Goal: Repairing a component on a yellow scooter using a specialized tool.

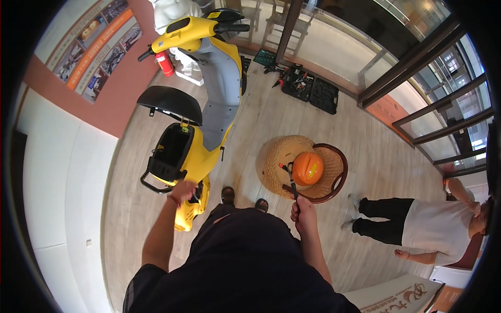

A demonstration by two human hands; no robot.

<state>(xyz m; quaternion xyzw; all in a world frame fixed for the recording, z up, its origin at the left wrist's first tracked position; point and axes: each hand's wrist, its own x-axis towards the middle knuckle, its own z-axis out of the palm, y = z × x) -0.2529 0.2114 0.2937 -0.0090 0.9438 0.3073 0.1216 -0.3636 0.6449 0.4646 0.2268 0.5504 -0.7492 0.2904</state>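
A yellow scooter [201,156] with a grey front panel stands at my left, its black seat [169,101] tipped up over the open black storage box [171,151]. At its rear end, by the black grab rail [152,182], is my left hand [183,192]; its fingers are too blurred to make out. My right hand [303,211] is closed around the dark handle of a hand tool [293,183] with a metal shaft and a small head, red at one end. Beyond the tool, an orange helmet [308,168] rests on a round woven wicker chair [276,156].
An open black toolbox [298,83] lies on the floor by the windows, beside a green case [264,57]. A red fire extinguisher [164,63] stands behind the scooter. At right stands another person [436,224]. A white sign board [396,300] is at lower right.
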